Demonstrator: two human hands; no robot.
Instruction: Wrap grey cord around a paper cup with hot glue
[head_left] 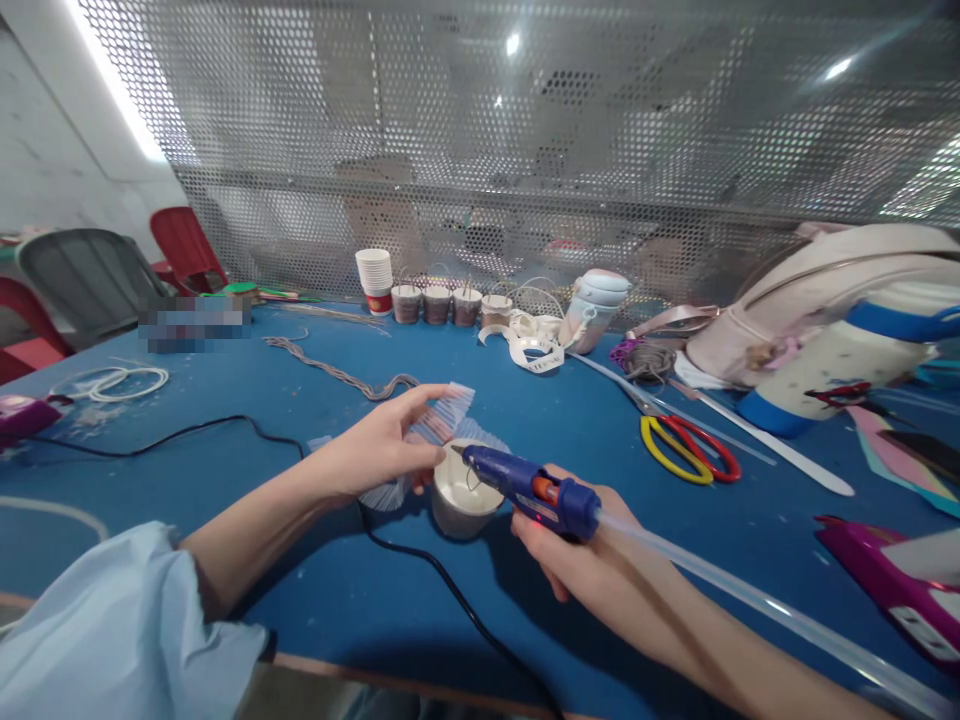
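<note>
My left hand (386,445) pinches a strip of pale pleated ribbon (442,418) and presses it against the rim of a small paper cup (463,497) lying on the blue table. My right hand (574,555) is closed round a blue glue gun (529,485), whose nozzle points left and touches the cup's rim beside the ribbon. A long clear glue stick (750,600) sticks out of the gun's back toward the lower right. The gun's black cord (450,590) runs under my left arm.
Scissors with yellow and red handles (686,447) lie to the right. A stack of paper cups (374,280) and several decorated cups (437,303) stand at the back by the perforated metal screen. A pink bag (817,290), a bottle (832,370) and a braided cord (337,375) also lie about.
</note>
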